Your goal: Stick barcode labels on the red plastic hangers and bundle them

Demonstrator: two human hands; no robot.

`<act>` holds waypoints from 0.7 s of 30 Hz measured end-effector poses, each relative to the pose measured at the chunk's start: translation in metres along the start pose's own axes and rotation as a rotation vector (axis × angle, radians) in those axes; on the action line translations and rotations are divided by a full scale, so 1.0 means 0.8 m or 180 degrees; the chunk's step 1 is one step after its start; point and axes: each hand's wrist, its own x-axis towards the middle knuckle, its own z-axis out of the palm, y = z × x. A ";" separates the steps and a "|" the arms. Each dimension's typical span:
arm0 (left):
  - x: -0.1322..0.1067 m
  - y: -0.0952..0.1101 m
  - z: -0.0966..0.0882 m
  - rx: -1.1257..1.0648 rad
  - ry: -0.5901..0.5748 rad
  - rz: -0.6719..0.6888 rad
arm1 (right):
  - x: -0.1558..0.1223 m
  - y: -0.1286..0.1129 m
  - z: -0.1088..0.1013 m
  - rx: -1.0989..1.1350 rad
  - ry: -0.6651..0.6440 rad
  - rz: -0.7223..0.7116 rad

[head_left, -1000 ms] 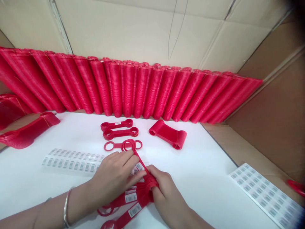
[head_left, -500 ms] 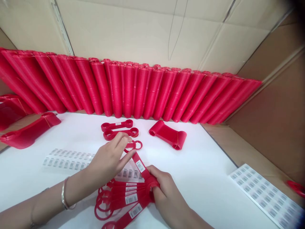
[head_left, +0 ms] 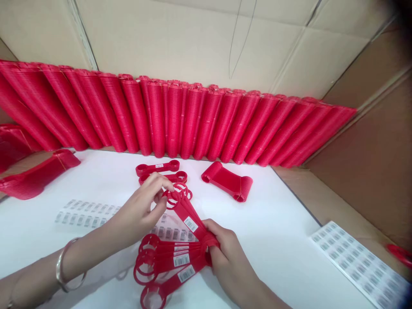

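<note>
My right hand [head_left: 233, 262] is closed around one end of a fanned bunch of flat red plastic pieces with ring ends [head_left: 172, 281]. Several of the fanned pieces carry white barcode labels [head_left: 186, 273]. At the upper part of the fan, the curled fingers of my left hand [head_left: 148, 204] grip the ring ends [head_left: 178, 195] of a few pieces; the exact contact is partly hidden. Just beyond that hand lie two small stacks of the same red pieces, the farther one [head_left: 157, 166] with a barcode label on top.
A sheet of barcode labels [head_left: 86, 213] lies under my left forearm, another label stack [head_left: 360, 257] at right. A banded bundle of red pieces [head_left: 227, 180] rests beyond my right hand, another [head_left: 40, 174] at left. Tall red stacks [head_left: 174, 120] line the cardboard wall [head_left: 180, 43].
My left hand has shifted slightly left, its fingers now curled at the ring ends. More pieces show spread at the upper part of the fan. My right hand keeps its hold.
</note>
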 end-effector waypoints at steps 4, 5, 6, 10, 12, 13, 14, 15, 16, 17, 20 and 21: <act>-0.005 -0.001 0.001 0.0159 -0.0121 0.0116 | 0.000 -0.001 -0.001 -0.0051 0.0011 -0.0047; -0.006 -0.001 0.001 0.0295 -0.0113 0.0184 | 0.001 -0.001 -0.002 -0.0049 0.0015 -0.0064; -0.007 -0.002 0.001 0.0487 -0.0152 0.0260 | 0.001 -0.001 -0.002 -0.0043 0.0021 -0.0078; -0.005 -0.010 0.006 0.1384 -0.0775 0.0182 | 0.002 0.000 -0.001 -0.0014 0.0010 -0.0093; -0.003 -0.017 0.009 0.1634 -0.1018 -0.0062 | 0.002 0.000 -0.001 0.0015 -0.0039 -0.0086; -0.003 -0.020 0.010 0.1707 -0.1053 -0.0140 | 0.001 0.001 -0.001 0.0020 -0.0063 -0.0085; -0.003 -0.023 0.012 0.1753 -0.1072 -0.0188 | 0.001 0.001 0.000 0.0018 -0.0076 -0.0087; -0.004 -0.026 0.013 0.1769 -0.1091 -0.0211 | 0.000 0.001 0.000 0.0012 -0.0091 -0.0087; -0.004 -0.029 0.014 0.1749 -0.1122 -0.0220 | 0.000 0.001 0.000 0.0000 -0.0102 -0.0090; -0.005 -0.031 0.015 0.1710 -0.1161 -0.0223 | 0.000 0.001 0.000 -0.0013 -0.0103 -0.0089; -0.006 -0.035 0.015 0.1578 -0.1256 -0.0251 | 0.001 0.001 0.000 -0.0064 -0.0094 -0.0069; -0.006 -0.035 0.014 0.1535 -0.1265 -0.0250 | 0.001 0.001 0.000 -0.0086 -0.0092 -0.0074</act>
